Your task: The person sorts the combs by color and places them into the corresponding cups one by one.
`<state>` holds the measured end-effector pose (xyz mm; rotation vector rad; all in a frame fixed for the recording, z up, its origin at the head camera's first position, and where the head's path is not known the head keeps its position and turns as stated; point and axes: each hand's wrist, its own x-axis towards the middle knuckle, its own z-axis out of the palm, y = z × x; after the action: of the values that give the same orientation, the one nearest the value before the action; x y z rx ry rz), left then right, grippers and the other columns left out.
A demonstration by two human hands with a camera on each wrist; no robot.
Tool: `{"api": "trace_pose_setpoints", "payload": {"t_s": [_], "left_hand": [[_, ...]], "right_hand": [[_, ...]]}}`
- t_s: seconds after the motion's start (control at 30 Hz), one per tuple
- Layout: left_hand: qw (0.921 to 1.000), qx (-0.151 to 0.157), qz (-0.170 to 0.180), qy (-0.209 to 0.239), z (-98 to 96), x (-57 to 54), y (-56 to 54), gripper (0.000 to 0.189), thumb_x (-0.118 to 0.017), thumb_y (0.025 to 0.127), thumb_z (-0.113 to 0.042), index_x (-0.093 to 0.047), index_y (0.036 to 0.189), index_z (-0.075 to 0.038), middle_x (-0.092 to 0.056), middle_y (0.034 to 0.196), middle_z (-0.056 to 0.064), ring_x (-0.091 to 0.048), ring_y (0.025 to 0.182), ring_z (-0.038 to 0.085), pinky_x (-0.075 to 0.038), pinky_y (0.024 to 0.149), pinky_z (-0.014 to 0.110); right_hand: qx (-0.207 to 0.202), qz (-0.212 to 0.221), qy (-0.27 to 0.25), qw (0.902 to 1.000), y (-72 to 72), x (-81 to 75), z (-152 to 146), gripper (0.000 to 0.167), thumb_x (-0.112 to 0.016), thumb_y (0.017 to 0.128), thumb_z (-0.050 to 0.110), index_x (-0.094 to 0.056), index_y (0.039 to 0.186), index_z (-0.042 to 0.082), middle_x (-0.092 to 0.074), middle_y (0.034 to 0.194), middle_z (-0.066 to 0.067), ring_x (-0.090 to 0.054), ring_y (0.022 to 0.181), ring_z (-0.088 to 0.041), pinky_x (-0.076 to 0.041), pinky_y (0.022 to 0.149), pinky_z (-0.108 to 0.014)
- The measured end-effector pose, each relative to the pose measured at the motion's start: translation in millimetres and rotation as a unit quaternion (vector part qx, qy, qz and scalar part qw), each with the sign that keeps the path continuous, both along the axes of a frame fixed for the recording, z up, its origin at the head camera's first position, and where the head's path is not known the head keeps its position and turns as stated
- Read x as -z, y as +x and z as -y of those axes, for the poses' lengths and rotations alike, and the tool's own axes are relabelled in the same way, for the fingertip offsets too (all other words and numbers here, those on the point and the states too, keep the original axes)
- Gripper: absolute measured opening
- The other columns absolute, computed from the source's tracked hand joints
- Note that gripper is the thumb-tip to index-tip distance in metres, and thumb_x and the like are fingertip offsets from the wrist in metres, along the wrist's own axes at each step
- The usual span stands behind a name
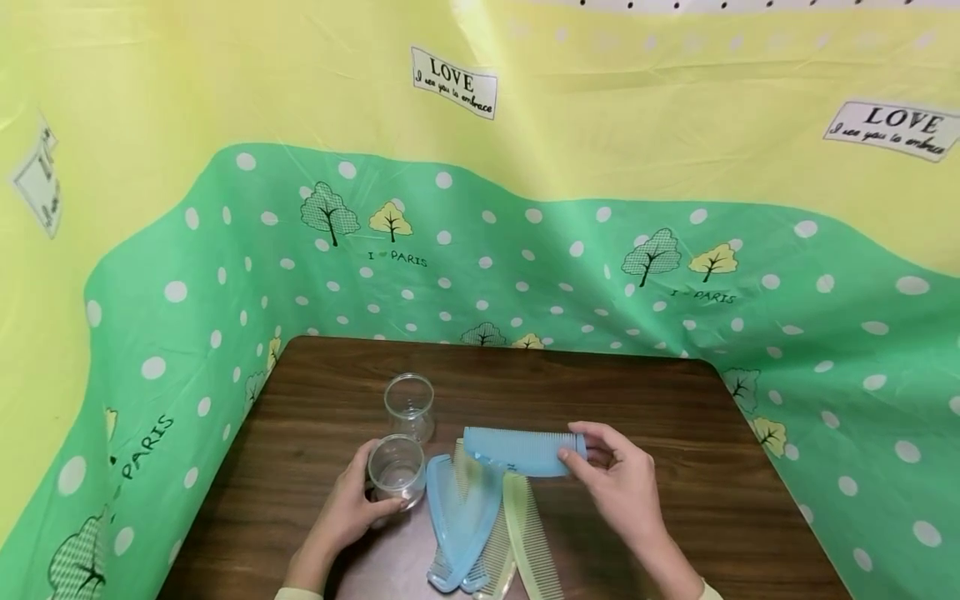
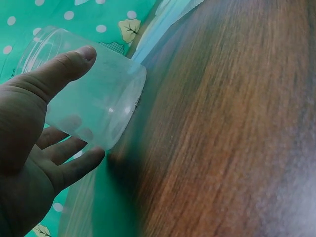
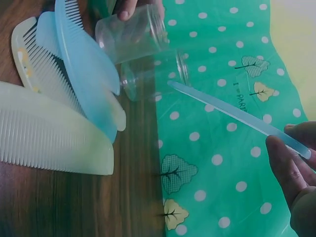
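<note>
My left hand (image 1: pixel 347 502) holds a clear jar (image 1: pixel 396 471) around its side, thumb on the near side and fingers on the far side. In the left wrist view the base of this jar (image 2: pixel 106 94) is at the tabletop; whether it touches is unclear. My right hand (image 1: pixel 624 485) pinches a light blue comb (image 1: pixel 517 452) by its right end, teeth upward. In the right wrist view the comb (image 3: pixel 237 114) is edge-on, above the table. Below it lies a fanned pile with blue combs (image 1: pixel 467 521) and a pale green comb (image 1: pixel 529 533), partly overlapping.
A second clear jar (image 1: pixel 410 398) stands just behind the held one. The dark wooden table (image 1: pixel 645 387) is bordered at the back and sides by a green and yellow printed cloth (image 1: pixel 517 242).
</note>
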<state>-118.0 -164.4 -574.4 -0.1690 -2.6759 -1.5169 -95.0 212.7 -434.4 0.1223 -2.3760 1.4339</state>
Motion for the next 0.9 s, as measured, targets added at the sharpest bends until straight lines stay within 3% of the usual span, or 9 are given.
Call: {"api": "trace_pose_setpoints", "payload": {"t_s": [0.5,0.9], "left_hand": [[0.9999,-0.001,-0.012,-0.005,1.8,-1.6,2.9,0.099,-0.099,0.065,-0.031,-0.045,0.147,-0.017,-0.067,0.126,0.01,-0.064,0.116,0.028,-0.049,0.1,0.051],[1.0,0.003,-0.005,-0.005,0.0,-2.7,1.3,0.098,-0.099,0.066,-0.03,-0.045,0.147,-0.017,-0.067,0.128,0.009,-0.063,0.118,0.028,-0.048,0.101,0.051]], "right_hand": [[-0.045,-0.01,-0.045,0.9979,-8.5,-13.0,22,0.03,-0.086,0.081,0.003,-0.075,0.108,0.011,-0.076,0.098,-0.008,-0.072,0.08,-0.01,-0.061,0.067,-0.023],[-0.079,-0.032,-0.029,0.9959,-22.1,-16.6,33,0.03,-0.086,0.081,0.004,-0.076,0.108,0.011,-0.076,0.092,-0.006,-0.07,0.08,-0.011,-0.06,0.069,-0.022]]}}
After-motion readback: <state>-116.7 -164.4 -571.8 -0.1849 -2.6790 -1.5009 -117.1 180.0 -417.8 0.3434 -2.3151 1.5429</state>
